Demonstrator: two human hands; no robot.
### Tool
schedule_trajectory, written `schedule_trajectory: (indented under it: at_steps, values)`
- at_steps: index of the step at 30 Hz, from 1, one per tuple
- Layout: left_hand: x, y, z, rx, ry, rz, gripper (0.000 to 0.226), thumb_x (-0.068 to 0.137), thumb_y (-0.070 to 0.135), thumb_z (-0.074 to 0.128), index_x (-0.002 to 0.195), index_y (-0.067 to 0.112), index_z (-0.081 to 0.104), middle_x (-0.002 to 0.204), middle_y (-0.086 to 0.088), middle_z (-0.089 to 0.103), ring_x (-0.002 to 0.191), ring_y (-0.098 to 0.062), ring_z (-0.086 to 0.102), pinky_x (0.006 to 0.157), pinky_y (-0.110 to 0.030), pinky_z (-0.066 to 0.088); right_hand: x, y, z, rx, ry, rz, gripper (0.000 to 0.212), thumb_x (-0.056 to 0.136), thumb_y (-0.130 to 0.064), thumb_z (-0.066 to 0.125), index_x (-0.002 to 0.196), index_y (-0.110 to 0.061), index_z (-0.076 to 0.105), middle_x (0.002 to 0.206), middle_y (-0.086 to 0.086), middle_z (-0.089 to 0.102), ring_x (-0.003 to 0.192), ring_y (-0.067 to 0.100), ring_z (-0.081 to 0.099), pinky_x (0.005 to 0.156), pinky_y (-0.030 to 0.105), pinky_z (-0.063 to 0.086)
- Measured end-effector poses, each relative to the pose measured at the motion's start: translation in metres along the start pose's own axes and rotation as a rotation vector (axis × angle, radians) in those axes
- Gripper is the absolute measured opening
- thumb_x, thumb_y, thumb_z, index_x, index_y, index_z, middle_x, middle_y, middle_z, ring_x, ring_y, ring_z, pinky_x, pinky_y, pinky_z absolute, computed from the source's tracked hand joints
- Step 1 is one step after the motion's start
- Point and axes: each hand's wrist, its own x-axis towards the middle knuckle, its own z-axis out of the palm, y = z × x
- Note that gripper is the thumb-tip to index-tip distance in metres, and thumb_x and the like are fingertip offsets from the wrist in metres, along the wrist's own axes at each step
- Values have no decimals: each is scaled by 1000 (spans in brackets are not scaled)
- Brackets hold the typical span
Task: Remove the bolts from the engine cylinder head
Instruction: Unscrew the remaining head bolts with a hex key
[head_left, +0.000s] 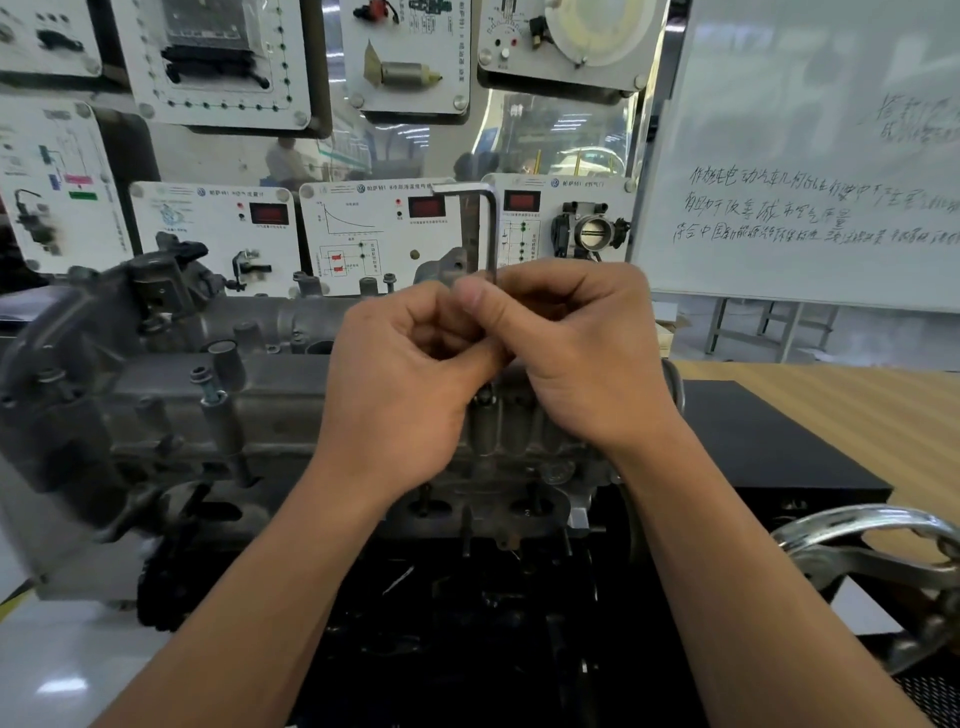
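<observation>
A grey engine cylinder head (291, 395) lies across the middle of the view. An L-shaped hex key (491, 234) stands upright over it, short arm pointing left at the top. My left hand (405, 384) and my right hand (576, 353) meet around its long shaft, fingers and thumbs pinching it. Below the hands the shaft runs down to a bolt head (484, 397) on the cylinder head. A loosened bolt (205, 382) sticks up from a boss on the left. Further bolts (389, 283) stand along the far edge.
Display boards with car parts (374, 234) stand close behind the engine. A whiteboard (810, 182) is at the right. A black box (769, 441) sits on a wooden table at right, and a chrome handwheel (872, 551) juts in at lower right.
</observation>
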Motion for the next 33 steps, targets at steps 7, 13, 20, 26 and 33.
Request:
schedule_trajectory:
  at_steps: [7, 13, 20, 26, 33]
  values:
    - [6, 2, -6, -41, -124, -74, 11, 85, 12, 74, 96, 11, 74, 88, -7, 77, 85, -26, 74, 80, -41, 62, 6, -10, -10, -142, -71, -38, 6, 84, -7, 76, 86, -2, 76, 80, 2, 77, 72, 11, 74, 65, 23, 59]
    - [7, 4, -19, -22, -272, -49, 22, 97, 6, 58, 107, 17, 74, 94, 2, 79, 92, -13, 75, 82, -21, 57, 6, -16, -16, -252, -217, 62, 16, 97, -12, 61, 99, -8, 76, 93, 12, 77, 88, 30, 73, 72, 51, 60]
    - [3, 2, -2, 29, 47, 7, 18, 76, 9, 82, 74, 4, 66, 67, -8, 70, 58, -14, 67, 58, -20, 56, 5, -20, -9, -284, -88, -36, 9, 88, -14, 74, 87, -6, 78, 76, 2, 76, 72, 14, 74, 67, 38, 61]
    - [6, 9, -12, 68, -252, -45, 22, 96, 15, 62, 116, 21, 68, 102, 8, 76, 99, -8, 72, 87, -30, 59, 8, -17, -11, -230, -104, -9, 11, 92, -8, 68, 96, -8, 78, 98, -3, 76, 93, 5, 72, 81, 23, 59]
    - [4, 13, -10, 99, -145, -41, 10, 91, 11, 68, 95, 13, 77, 81, 1, 78, 77, -16, 76, 73, -31, 61, 7, -19, -9, -269, -200, 31, 20, 99, -10, 56, 108, -6, 74, 109, -4, 74, 104, 3, 68, 88, 21, 56]
